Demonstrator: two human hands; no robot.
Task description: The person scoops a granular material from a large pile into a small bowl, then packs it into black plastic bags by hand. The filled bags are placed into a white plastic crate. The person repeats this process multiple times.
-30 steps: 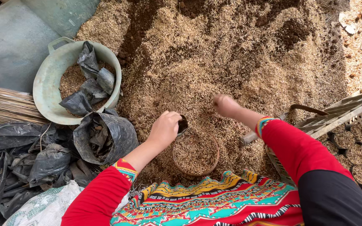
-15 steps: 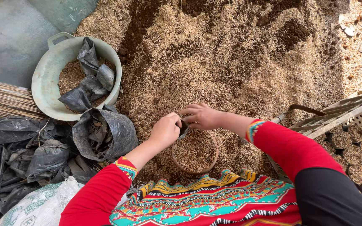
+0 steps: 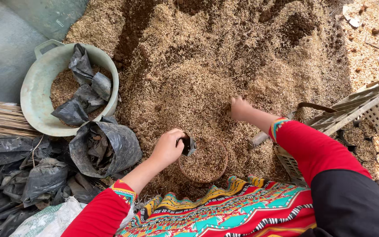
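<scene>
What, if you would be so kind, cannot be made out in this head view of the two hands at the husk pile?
- Right hand: fingertips buried in the husk pile; whether it grips anything is hidden.
- Small bag by the left hand: its depth is hidden by its own filling.
- Tool handle: its working end lies under the right sleeve.
- Plastic crate: cut off by the right edge.
- Green basin: its bottom is covered by crumpled black bags.

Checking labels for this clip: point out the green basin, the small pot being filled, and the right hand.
green basin (image 3: 30, 94), head view, bare inner wall.
small pot (image 3: 203, 161), head view, husk filling.
right hand (image 3: 239, 108), head view, back of hand.
</scene>
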